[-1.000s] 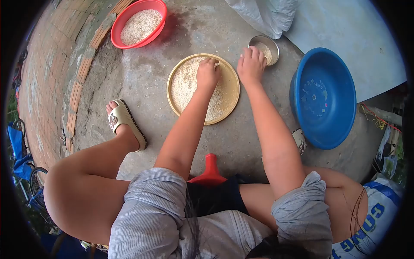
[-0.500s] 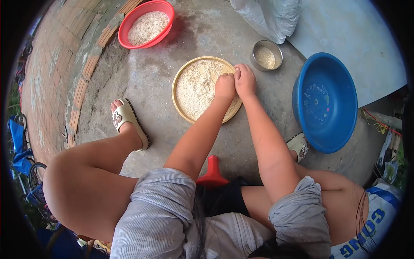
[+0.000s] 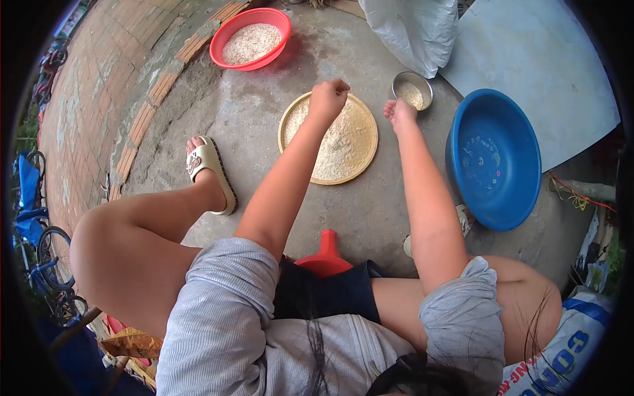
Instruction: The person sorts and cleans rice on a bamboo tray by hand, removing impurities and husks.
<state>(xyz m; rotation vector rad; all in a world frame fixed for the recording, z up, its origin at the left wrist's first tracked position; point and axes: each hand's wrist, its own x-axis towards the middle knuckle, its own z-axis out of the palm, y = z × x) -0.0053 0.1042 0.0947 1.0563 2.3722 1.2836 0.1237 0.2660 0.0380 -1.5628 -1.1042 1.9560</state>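
A round woven bamboo tray [image 3: 371,146] lies on the concrete floor, with pale rice-like grain [image 3: 335,153] heaped on it. My left hand [image 3: 328,99] is over the tray's far rim, fingers bent together in a pinch; anything between them is too small to see. To the right of the tray, my right hand [image 3: 400,115] is held just in front of a small metal bowl [image 3: 430,94], its fingers curled in and their contents hidden. Yellowish grain [image 3: 411,96] lies in that bowl.
A red basin [image 3: 282,39] of pale grain stands at the far left. A large blue basin [image 3: 485,191] is on the right, near a pale flat sheet [image 3: 528,66] and a white sack [image 3: 416,36]. Something red [image 3: 325,257] is on the floor between my legs.
My hands were together at the tray's right side and have come apart. The left has moved left and outward, the right toward the metal bowl. The grain has left the tray's right side bare.
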